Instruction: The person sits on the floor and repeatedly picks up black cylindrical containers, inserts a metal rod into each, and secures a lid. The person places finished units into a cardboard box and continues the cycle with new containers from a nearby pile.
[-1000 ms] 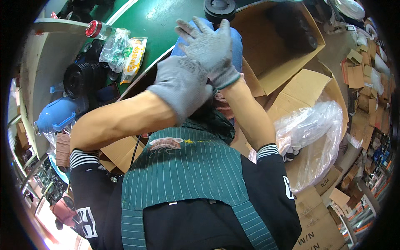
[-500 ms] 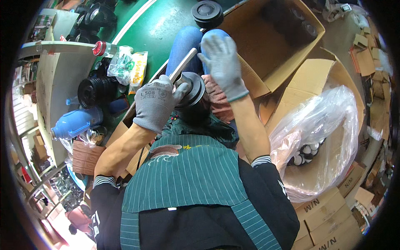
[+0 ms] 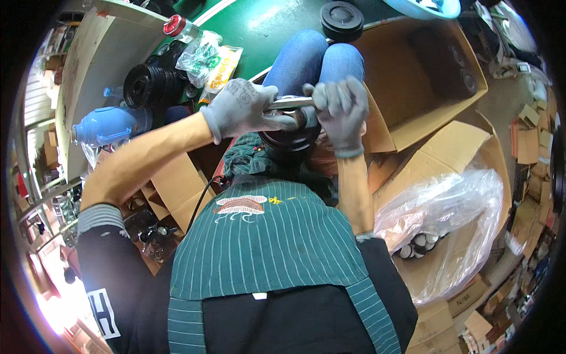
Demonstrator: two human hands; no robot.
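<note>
A black round part (image 3: 290,144) with stacked discs rests in my lap, against the green striped apron (image 3: 265,248). Across its top lies a silver metal wrench (image 3: 292,102). My gloved left hand (image 3: 244,109) pinches the wrench's left end, thumb above and fingers below, close to the part's centre. The fingers of my gloved right hand (image 3: 342,112) curl round the wrench's other end. Both gloves are grey. Where the wrench meets the part is partly hidden by the hands.
Another black disc part (image 3: 342,20) sits on the green surface ahead. An open cardboard box (image 3: 407,112) stands to the right, with a plastic-lined carton (image 3: 448,236) nearer. On the left are black discs (image 3: 144,85), a blue jug (image 3: 112,125) and a red-lidded jar (image 3: 180,28).
My right hand, open and raised before, has come down and closed on the wrench. The wrench has swung from slanting away to lying crosswise. The view has shifted left.
</note>
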